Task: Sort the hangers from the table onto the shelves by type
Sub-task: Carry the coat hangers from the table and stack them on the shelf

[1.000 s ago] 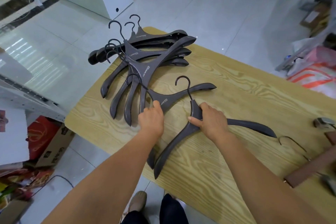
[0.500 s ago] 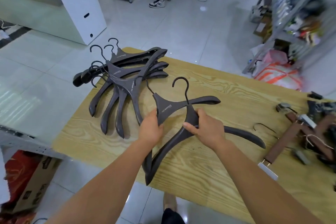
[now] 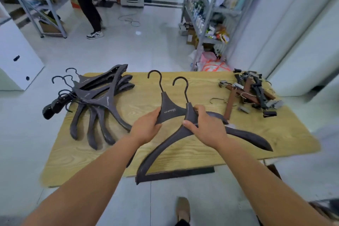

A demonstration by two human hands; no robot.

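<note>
Plainly, the step in hand is gathering 2 dark hangers of 1 type to carry to a shelf. The left hand [image 3: 146,124] curls fingers and thumb round the shoulder of the left hanger [image 3: 169,110], just below its neck. The right hand [image 3: 203,126] pinches the neck of the right hanger [image 3: 249,136], thumb in front and fingers behind. Both hangers are held above the near half of the table [image 3: 275,134], hooks pointing away from the person, with the right one overlapping the left. To do this well, I judge, bring the 2 necks together so the hooks nest and 1 hand can take both. That leaves the other hand free for more from the dark pile [image 3: 95,104] at the table's left. The long curved arms could snag each other or catch the table edge, so lay them flat together before moving off. The brown clip hangers [image 3: 253,93] at the table's right are another type and should go separately. Which shelf suits the dark type I cannot tell; the rack [image 3: 207,14] beyond the table is crowded with goods.
</note>
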